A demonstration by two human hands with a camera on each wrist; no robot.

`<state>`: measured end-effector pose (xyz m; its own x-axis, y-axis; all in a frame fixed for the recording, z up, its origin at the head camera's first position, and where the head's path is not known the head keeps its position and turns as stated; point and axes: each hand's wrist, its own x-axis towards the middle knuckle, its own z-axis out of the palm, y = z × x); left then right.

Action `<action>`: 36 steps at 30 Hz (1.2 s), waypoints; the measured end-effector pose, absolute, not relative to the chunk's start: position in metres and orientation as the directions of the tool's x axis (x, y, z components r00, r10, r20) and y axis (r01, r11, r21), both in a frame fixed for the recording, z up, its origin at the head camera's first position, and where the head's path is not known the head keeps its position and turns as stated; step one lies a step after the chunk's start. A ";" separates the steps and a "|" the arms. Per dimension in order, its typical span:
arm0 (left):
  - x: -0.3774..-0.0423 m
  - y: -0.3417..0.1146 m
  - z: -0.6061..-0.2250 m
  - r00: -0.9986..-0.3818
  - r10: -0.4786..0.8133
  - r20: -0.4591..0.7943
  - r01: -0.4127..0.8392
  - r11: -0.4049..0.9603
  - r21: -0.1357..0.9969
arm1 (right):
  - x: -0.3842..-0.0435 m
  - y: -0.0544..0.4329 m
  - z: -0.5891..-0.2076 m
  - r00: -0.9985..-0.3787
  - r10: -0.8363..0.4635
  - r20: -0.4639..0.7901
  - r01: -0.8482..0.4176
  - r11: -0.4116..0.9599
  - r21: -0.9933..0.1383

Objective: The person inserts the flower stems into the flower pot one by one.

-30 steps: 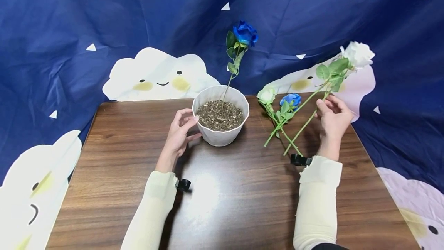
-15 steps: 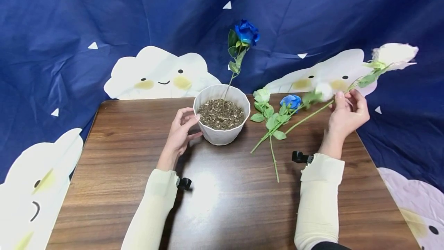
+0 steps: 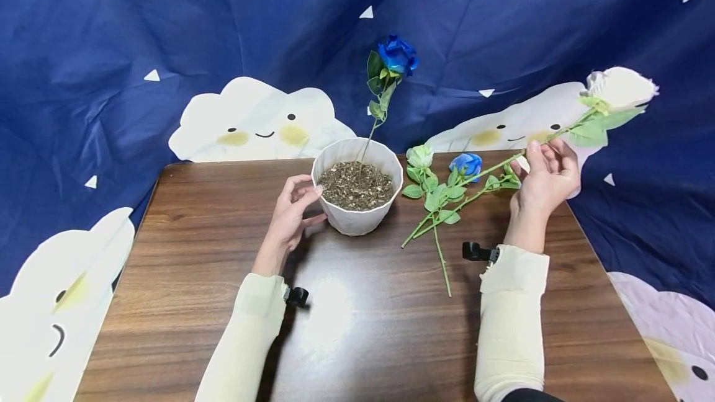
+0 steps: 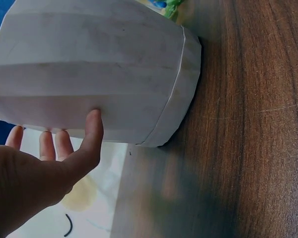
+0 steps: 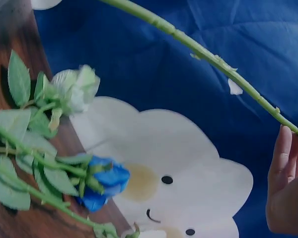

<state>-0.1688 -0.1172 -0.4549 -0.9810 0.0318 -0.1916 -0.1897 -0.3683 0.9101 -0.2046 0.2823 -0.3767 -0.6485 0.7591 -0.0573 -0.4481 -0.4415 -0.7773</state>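
Note:
My left hand [image 3: 287, 213] is at the left side of the white flowerpot [image 3: 357, 222], fingertips touching its wall; the left wrist view shows the fingers [image 4: 93, 131] loosely spread there. A blue rose [image 3: 398, 54] stands upright in the pot's soil [image 3: 354, 188]. At the right, my right hand [image 3: 547, 175] pinches the green stem of a white rose [image 3: 622, 89], its bloom raised toward the far right. Below and left of that hand lie a pale green rose [image 3: 419, 157], a second blue rose [image 3: 466, 165] and another white rose [image 3: 522, 164], partly hidden by the hand.
The brown wooden table [image 3: 218, 321] ends at a dark blue cloth backdrop [image 3: 167, 11] with cloud faces. Stems of the lying roses cross one another between the pot and my right hand. Each wrist wears a small black camera [image 3: 296, 295].
One white rose has come away from the held one and dropped onto the table. My right hand moved right, then slightly back left. The lying stems shifted; my left hand stayed at the pot.

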 end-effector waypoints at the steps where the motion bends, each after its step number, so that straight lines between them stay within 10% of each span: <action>1: -0.169 -0.117 -0.455 -0.981 0.031 -0.192 -0.190 -0.370 0.909 | -0.205 0.280 -0.375 -0.657 0.752 -0.053 -0.449 -0.447 -0.774; 36: -0.168 -0.117 -0.454 -0.981 0.026 -0.192 -0.189 -0.364 0.912 | -0.222 0.219 -0.336 -0.835 0.548 0.050 -0.442 -0.615 -0.652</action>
